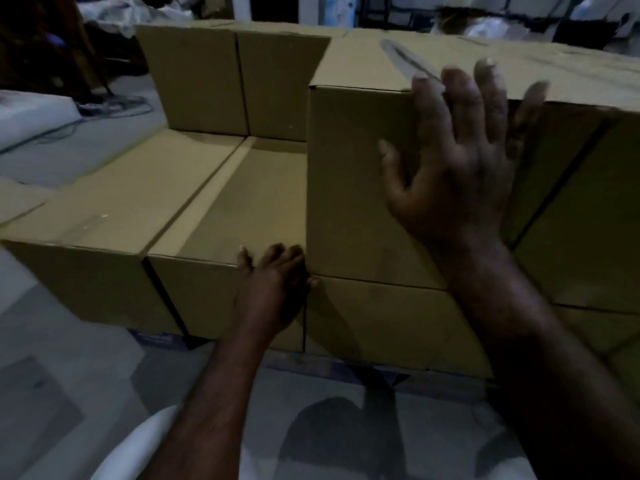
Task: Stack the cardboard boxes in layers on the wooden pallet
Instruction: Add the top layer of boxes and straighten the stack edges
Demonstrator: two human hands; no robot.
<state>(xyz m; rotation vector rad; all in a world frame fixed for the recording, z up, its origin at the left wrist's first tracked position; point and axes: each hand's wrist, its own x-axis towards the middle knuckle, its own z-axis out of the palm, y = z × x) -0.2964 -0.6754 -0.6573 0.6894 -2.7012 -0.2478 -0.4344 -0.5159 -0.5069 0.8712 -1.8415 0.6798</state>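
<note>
Brown cardboard boxes stand in two layers on a pallet (pixel 159 339) whose dark edge shows under the bottom row. My right hand (pixel 457 161) lies flat with spread fingers against the front face of an upper-layer box (pixel 356 188), fingertips at its top edge. My left hand (pixel 277 285) rests with bent fingers at that box's lower left corner, on the front top edge of a bottom-layer box (pixel 221 209). Two more upper boxes (pixel 235 81) stand at the back. Further upper boxes (pixel 585 209) continue to the right.
A grey floor (pixel 69 375) lies in front and to the left. Cables (pixel 104 109) and a white bundle (pixel 31 112) are on the floor at the far left. Sacks and dark clutter fill the background. Bottom-layer tops at left carry no boxes.
</note>
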